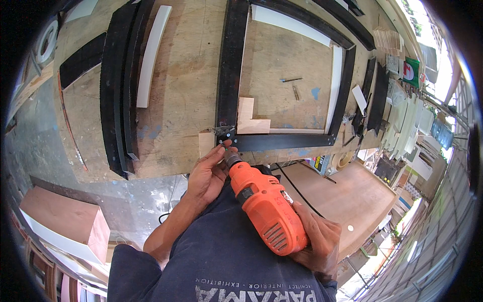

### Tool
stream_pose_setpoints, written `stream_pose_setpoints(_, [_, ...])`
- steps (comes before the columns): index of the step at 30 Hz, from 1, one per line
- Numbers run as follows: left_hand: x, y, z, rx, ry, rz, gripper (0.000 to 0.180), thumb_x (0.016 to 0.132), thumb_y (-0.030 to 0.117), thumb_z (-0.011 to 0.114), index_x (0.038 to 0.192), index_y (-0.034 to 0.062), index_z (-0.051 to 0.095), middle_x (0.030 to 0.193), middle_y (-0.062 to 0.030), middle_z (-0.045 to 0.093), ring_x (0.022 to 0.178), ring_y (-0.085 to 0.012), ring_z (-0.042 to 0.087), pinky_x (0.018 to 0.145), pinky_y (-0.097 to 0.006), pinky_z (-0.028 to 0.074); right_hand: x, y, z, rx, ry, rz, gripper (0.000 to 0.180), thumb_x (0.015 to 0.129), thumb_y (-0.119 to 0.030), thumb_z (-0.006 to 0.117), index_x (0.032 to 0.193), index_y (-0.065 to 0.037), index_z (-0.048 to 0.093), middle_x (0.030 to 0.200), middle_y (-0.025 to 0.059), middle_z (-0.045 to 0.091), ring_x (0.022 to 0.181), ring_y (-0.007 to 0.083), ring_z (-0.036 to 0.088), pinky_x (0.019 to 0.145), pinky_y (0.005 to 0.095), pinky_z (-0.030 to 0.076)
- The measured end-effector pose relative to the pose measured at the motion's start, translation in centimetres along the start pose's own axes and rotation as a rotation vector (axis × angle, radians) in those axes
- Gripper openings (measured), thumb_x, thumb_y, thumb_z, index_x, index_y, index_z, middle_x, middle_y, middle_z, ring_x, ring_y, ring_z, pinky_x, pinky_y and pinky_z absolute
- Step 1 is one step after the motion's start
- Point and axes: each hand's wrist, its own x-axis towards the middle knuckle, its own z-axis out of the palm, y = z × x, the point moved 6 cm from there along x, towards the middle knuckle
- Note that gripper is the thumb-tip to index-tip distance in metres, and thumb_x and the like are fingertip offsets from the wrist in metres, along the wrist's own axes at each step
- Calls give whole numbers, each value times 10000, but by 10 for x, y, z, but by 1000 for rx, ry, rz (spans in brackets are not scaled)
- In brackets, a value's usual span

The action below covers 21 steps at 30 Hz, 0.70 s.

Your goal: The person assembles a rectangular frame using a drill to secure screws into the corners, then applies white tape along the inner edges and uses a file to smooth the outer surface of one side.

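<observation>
Head view: gripping the drill [266, 209] beside the near edge of the desk [176, 75], nose toward the near-left corner of the frame [282, 141].
Wraps the right hand [322, 234] round the drill's rear, probably for control and push along the axis. Sets the left hand [207, 176] beside the chuck [232, 158], fingers bent together, apparently for steadying; cannot tell whether pinching anything. Points the drill forward and leftward, long axis diagonal, from vented back at lower right to chuck at upper left. Has the frame flat, near side along the desk's edge, likely for easy reach, with L-shaped wood [245, 121] inside that corner, perhaps for squaring.
</observation>
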Motion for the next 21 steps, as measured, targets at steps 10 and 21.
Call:
stream_pose_setpoints(10, [0, 1, 2, -27, 14, 0, 325, 1080, 161, 526, 1355, 2, 594, 1241, -141, 685, 1073, -204, 664, 999, -378, 540, 6, -4, -1, -25, -48, 3, 713, 652, -183, 880, 1276, 62, 639, 1104, 225, 737, 890, 305, 767, 736, 376, 618])
stream_pose_setpoints(21, [-2, 4, 7, -50, 53, -21, 323, 1071, 186, 547, 1317, -16, 596, 1253, -161, 669, 1081, -227, 662, 995, -417, 553, 16, -18, 7, -154, -132, 4, 761, 676, -171, 844, 1347, 55, 567, 1122, 175, 703, 873, 273, 755, 709, 359, 614])
